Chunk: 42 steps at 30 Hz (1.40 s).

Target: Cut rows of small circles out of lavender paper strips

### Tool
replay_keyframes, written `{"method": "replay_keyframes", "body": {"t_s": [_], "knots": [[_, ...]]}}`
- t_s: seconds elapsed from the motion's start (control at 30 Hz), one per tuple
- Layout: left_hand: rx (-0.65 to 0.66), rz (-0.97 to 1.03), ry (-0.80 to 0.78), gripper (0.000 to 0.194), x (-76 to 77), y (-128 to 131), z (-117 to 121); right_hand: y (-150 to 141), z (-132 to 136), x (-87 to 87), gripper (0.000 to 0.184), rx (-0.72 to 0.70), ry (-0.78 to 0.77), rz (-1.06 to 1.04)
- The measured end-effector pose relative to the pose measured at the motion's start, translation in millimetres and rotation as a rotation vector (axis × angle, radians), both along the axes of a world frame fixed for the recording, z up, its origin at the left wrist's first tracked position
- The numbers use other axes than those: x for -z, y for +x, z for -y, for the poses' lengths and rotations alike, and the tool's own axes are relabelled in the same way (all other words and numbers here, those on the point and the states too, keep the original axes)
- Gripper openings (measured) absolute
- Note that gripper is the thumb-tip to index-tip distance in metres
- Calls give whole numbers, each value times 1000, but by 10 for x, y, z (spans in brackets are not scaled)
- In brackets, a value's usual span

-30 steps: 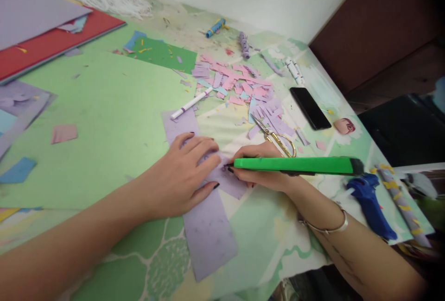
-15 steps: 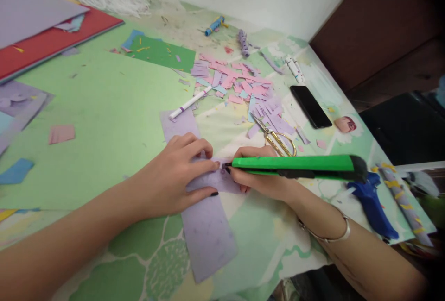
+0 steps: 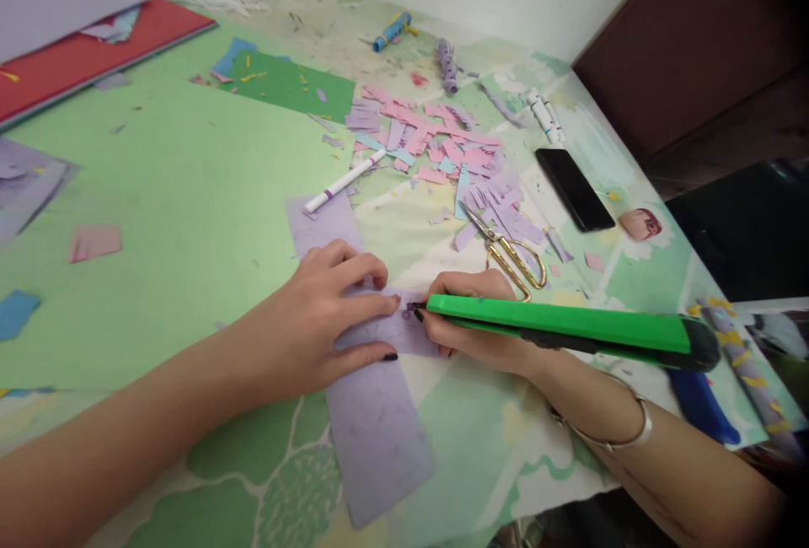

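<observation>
My right hand [image 3: 471,312] grips a green box cutter [image 3: 562,325] with a black end. Its tip touches a small piece of lilac paper [image 3: 417,330], beside a small purple mark. Across the piece my left hand [image 3: 338,308] lies with fingers spread and partly bent, pressing it down. A longer lilac paper strip [image 3: 383,447] runs beneath the left hand and the small piece. A white marker with purple bands [image 3: 345,181] rests at the strip's far end. Gold-handled scissors [image 3: 506,251] lie just beyond my right hand.
Pink and lilac paper scraps [image 3: 436,139] are scattered past the scissors. A black phone [image 3: 575,190] lies to the right, near a blue glue gun [image 3: 701,405] and a wrapped lilac stick [image 3: 746,362]. Large light green paper [image 3: 190,219] covers the left, with a red sheet [image 3: 126,42] behind.
My left fingers have drawn back and bent a little. The cutter's rear end has swung down and right, now covering part of the glue gun. The view has shifted slightly.
</observation>
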<state>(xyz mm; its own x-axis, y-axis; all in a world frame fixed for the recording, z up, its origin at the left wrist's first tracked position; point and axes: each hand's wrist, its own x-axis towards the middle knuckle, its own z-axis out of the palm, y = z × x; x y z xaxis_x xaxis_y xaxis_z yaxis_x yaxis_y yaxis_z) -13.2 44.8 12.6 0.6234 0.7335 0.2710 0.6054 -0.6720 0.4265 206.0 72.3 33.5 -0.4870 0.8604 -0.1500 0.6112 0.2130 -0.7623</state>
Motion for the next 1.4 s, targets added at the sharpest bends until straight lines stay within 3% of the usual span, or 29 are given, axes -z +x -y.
{"method": "replay_keyframes", "body": {"t_s": [0.13,0.4,0.67,0.9,1.1,1.27,1.4], "knots": [[-8,-28,11,25,-28,31,5,-2,-25,-7,10,-9,3,5],[-155,3,-11,29,-87,82,93,114,-110,-28,6,-216,33,-146],[-26,6,16,21,-32,46,92,119,-218,-30,10,-197,-204,-125],[8,10,-17,22,-61,88,131,56,-174,-31,6,-141,1,-13],[2,5,-14,22,-59,85,131,38,-170,-36,7,-135,20,3],[-4,-22,14,22,-50,101,128,-7,-144,-51,10,-101,151,82],[-96,-102,132,27,-58,151,132,48,-134,-54,8,-121,45,14]]}}
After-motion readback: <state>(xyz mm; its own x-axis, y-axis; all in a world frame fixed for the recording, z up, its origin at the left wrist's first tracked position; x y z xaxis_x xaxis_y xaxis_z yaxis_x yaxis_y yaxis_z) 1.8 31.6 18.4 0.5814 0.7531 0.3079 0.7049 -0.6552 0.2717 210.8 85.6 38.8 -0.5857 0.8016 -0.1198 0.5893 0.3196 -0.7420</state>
